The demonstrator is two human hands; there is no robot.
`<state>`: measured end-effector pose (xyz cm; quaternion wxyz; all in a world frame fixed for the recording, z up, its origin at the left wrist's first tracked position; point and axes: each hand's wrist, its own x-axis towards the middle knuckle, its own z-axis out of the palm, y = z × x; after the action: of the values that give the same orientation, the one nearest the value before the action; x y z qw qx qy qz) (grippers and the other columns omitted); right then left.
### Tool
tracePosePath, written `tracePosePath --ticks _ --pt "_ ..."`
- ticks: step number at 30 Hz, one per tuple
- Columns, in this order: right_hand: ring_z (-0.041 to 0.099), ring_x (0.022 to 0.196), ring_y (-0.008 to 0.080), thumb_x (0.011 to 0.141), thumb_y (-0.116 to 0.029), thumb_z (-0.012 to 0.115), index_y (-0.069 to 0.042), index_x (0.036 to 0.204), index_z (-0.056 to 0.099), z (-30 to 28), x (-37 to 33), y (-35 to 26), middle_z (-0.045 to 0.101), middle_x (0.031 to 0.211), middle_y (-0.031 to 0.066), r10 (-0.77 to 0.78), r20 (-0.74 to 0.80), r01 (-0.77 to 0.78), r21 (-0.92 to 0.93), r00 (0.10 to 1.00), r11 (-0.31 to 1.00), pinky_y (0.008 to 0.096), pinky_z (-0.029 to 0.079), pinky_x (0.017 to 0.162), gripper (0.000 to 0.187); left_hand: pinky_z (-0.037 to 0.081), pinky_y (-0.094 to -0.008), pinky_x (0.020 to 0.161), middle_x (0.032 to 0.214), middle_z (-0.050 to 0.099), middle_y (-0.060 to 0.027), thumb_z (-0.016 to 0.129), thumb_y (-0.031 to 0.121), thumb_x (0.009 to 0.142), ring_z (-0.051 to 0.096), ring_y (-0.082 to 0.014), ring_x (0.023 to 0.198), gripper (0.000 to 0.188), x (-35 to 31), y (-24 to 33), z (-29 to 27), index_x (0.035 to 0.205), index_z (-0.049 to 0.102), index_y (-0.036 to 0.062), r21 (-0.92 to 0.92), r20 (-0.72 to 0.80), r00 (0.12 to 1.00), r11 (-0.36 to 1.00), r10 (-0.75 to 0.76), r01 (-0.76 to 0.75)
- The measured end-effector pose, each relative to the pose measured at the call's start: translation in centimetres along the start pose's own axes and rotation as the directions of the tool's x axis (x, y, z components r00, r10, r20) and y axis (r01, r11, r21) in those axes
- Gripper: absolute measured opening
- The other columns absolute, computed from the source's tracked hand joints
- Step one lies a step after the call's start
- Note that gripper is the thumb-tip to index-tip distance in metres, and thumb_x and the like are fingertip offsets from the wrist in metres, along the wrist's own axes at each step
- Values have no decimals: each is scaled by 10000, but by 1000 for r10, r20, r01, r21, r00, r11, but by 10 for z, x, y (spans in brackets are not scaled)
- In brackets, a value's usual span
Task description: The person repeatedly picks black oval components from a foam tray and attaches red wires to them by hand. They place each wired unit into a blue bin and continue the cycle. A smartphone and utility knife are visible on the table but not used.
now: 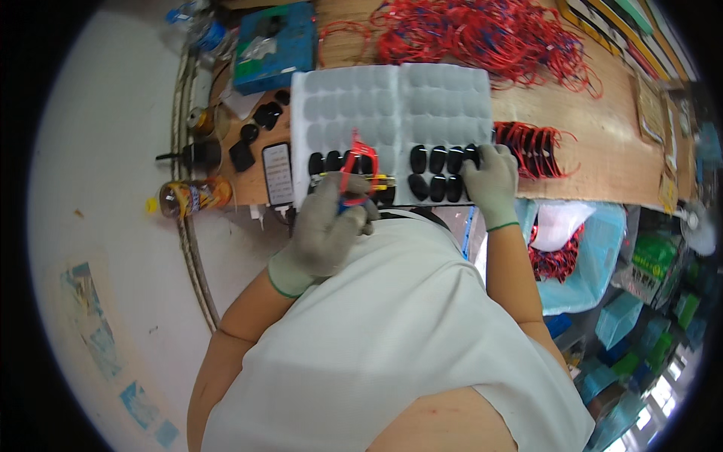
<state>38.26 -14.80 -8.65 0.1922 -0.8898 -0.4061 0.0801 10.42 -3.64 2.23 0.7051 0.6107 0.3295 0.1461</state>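
At the far left, a clear plastic bottle of amber drink with a yellow cap lay on its side, near a dark phone with a lit white screen. Next came a pale grey moulded tray with rounded pockets, its near rows carrying glossy black oval pieces. Over its near left part was the left hand in a grey knit glove, fingers curled and nearly closed on a looped bright-red strand; a yellow slender tool lay just beside, its hold unclear. The strand looked light and flexible, best pinched close to its end.

At the tray's right edge, the gloved right hand had its fingers bent against the end oval of the upper row; I cannot tell whether they gripped it. The ovals looked light, hard and slick, likely to scratch, so opposite edges would be the safest hold. Further right, a row of black pieces with red wires rested on the pale wooden counter.
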Motion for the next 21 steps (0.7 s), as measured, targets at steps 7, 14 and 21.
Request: tracePosePath --ticks 7,14,21 --pt "627 943 394 764 -90 674 -3 943 647 -1 15 -4 650 966 215 73 132 -94 157 989 983 474 503 838 202 555 -316 716 875 642 -125 421 -11 948 627 -138 774 199 -14 -4 -6 1140 473 -19 180 24 976 959 216 -217" --pt "651 898 364 849 5 634 -9 1078 595 -35 2 -34 659 1013 219 -348 200 285 285 916 915 422 516 784 232 558 -312 736 905 690 -129 477 28 984 680 -160 791 202 -20 4 -8 1175 499 -34 298 45 983 937 177 -182" --pt "621 991 140 880 44 697 9 1233 491 -72 -44 -124 635 1056 106 -413 409 -310 907 814 287 297 525 861 410 558 -327 730 888 703 -130 493 24 971 701 -198 767 276 -16 8 -21 1238 531 -37 413 114 974 883 194 -224"
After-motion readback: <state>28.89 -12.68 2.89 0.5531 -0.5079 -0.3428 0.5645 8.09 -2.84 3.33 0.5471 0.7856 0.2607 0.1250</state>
